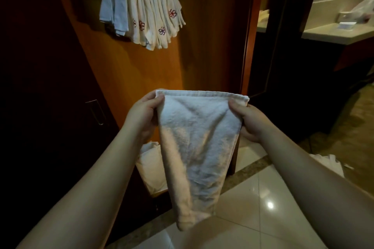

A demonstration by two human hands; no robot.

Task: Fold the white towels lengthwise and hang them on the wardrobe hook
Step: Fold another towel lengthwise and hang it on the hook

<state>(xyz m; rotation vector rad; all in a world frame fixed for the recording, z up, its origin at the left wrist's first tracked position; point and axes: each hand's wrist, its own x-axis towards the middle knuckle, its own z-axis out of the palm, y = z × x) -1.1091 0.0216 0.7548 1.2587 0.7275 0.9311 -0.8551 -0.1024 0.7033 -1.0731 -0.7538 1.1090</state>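
A white towel hangs in front of me, stretched by its top hem and narrowing toward the floor. My left hand pinches its upper left corner and my right hand pinches the upper right corner. Above, several folded white towels with small embroidered flower logos hang in a bunch on the wooden wardrobe panel; the hook itself is hidden above the frame.
More white cloth lies low in the wardrobe behind the held towel. A dark wardrobe door with a metal handle stands at left. A glossy tiled floor lies below, and a counter with a plastic bag sits at right.
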